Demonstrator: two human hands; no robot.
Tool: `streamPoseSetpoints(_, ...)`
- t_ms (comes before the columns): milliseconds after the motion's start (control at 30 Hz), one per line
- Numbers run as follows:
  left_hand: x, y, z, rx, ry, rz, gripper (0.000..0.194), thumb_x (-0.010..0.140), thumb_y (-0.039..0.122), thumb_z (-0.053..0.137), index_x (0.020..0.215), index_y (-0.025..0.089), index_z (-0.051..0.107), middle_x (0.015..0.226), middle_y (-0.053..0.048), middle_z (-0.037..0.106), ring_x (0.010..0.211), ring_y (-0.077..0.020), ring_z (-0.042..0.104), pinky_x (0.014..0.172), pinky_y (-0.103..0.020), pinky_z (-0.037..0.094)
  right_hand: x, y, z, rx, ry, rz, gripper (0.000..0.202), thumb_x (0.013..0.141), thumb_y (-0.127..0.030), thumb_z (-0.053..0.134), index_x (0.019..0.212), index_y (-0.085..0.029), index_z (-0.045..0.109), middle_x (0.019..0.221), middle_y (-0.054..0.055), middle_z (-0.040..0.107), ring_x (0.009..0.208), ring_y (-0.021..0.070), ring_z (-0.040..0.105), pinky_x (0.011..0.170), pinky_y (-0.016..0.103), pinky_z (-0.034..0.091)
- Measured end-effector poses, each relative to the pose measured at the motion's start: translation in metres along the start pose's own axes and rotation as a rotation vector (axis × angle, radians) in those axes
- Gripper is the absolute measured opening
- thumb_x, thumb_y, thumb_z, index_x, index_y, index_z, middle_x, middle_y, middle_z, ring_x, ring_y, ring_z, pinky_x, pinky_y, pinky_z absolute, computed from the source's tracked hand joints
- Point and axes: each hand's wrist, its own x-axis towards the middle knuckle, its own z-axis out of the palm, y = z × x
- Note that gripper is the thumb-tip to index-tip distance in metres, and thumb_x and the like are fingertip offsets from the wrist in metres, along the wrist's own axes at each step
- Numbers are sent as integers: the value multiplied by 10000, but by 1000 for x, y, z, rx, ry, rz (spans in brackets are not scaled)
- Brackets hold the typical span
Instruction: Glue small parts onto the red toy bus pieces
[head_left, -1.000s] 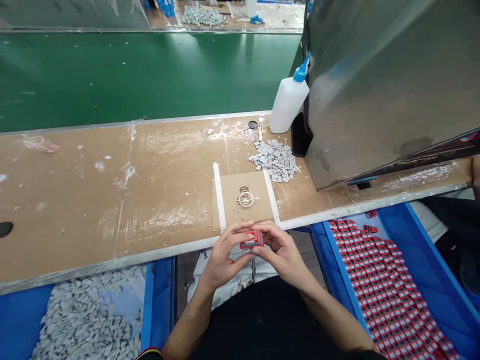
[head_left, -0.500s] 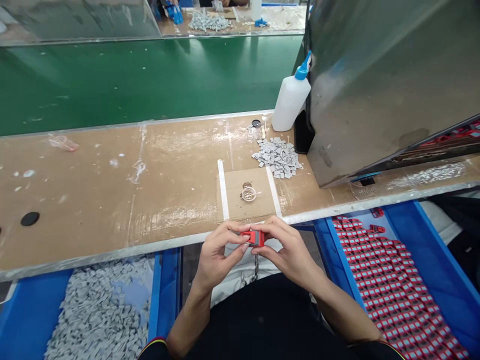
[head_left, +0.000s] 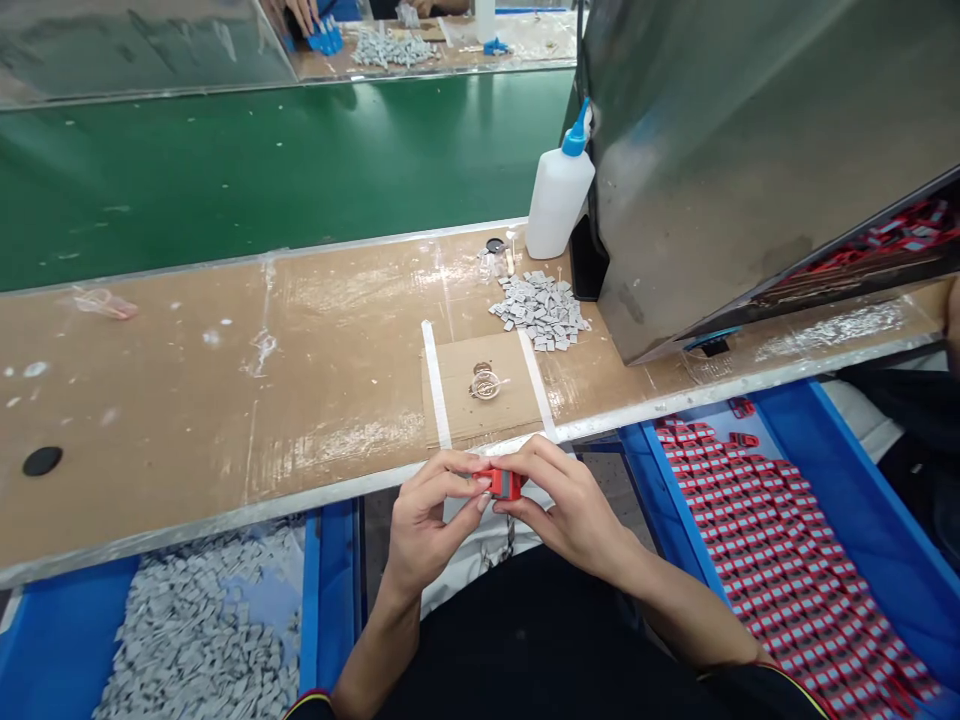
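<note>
A small red part (head_left: 505,484) with a grey piece on its face is held between both hands, just in front of the table's edge. My left hand (head_left: 435,515) pinches its left end with thumb and fingertips. On the right end, the thumb and fingers of my right hand (head_left: 564,500) are closed. Beyond the hands, a small clear cup (head_left: 485,385) sits on a cardboard piece (head_left: 450,365) taped down with white strips. Grey flat pieces (head_left: 544,310) lie heaped behind it, near a white bottle (head_left: 556,200) with a blue nozzle.
A blue bin (head_left: 319,590) at lower left holds many grey pieces. The right blue bin (head_left: 862,480) holds rows of red parts. A large metal panel (head_left: 750,150) rises at right. Across the green surface (head_left: 262,180) are another person's fingers (head_left: 304,15).
The view has shifted slightly, so the bench items sit further left. Both hands keep their pinch on the red part. Across the green surface, another person's hand has come into clearer view by blue parts.
</note>
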Motion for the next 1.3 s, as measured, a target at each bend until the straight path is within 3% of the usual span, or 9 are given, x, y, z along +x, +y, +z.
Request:
streamPoseSetpoints(167, -4, -5, 8, -185, -11, -57, 355, 905, 239, 752, 1249, 268, 665, 1210, -83, 732, 1126, -218, 715, 939, -326, 609, -6, 11, 23, 409, 183, 159, 324, 908, -416, 748, 1180, -249, 694, 1014, 64, 683, 919, 195, 690, 828, 329, 589)
streamPoseSetpoints(267, -5, -8, 13, -62, -12, -92, 349, 939, 250, 712, 1284, 231, 661, 1300, -120, 723, 1231, -251, 686, 1042, -363, 569, -10, 18, 32, 549, 270, 177, 365, 939, -415, 713, 1266, -288, 613, 1125, 74, 690, 1010, 195, 710, 892, 341, 598)
streamPoseSetpoints(367, -3, -7, 9, 116, -73, -93, 345, 952, 215, 685, 1296, 214, 664, 1335, -132, 722, 1251, -262, 687, 1070, -376, 558, -10, 19, 23, 287, 294, 92, 267, 958, -345, 691, 1213, -286, 639, 1297, 113, 629, 1170, 236, 655, 967, 400, 576)
streamPoseSetpoints(433, 0, -5, 4, 207, -140, -69, 365, 941, 214, 699, 1305, 214, 665, 1284, -123, 754, 1176, -253, 731, 1028, -359, 587, -7, 17, 10, 76, 226, 11, 148, 977, -276, 655, 1123, -262, 674, 1299, 123, 623, 1194, 247, 640, 976, 415, 568)
streamPoseSetpoints(600, 9, 2, -3, 356, -249, 38, 349, 926, 223, 716, 1272, 187, 679, 1180, -115, 796, 1057, -245, 778, 945, -336, 629, -2, 7, -17, -223, 9, -144, 76, 1023, -203, 562, 1029, -222, 636, 1132, 105, 705, 1025, 215, 693, 863, 362, 581)
streamPoseSetpoints(800, 18, 12, 8, 463, -346, 94, 284, 978, 237, 636, 1255, 175, 660, 1119, -113, 798, 999, -239, 780, 878, -335, 641, -8, 8, -17, -451, -41, -130, 201, 1051, -189, 449, 898, -188, 578, 944, 98, 692, 831, 216, 638, 711, 323, 520)
streamPoseSetpoints(967, 23, 17, 18, 484, -392, 52, 261, 991, 242, 601, 1238, 184, 665, 1030, -90, 796, 888, -224, 774, 758, -306, 639, -15, 12, -20, -329, 3, -36, 204, 1011, -117, 457, 853, -203, 554, 886, 72, 645, 809, 198, 616, 695, 289, 491)
streamPoseSetpoints(1167, 29, 12, 28, 387, -430, -73, 259, 927, 324, 694, 1153, 199, 716, 992, -80, 817, 862, -231, 788, 803, -329, 650, -23, 16, -34, -176, -22, -26, 99, 1018, -169, 538, 972, -197, 621, 1022, 98, 716, 940, 205, 688, 806, 301, 534)
streamPoseSetpoints(1300, 28, 2, 30, 240, -407, -260, 518, 890, 419, 725, 1352, 214, 610, 1152, -119, 804, 915, -259, 807, 850, -377, 665, -40, 29, -50, -111, 64, 16, 110, 1013, -194, 556, 931, -206, 629, 1004, 84, 741, 927, 192, 715, 813, 292, 553)
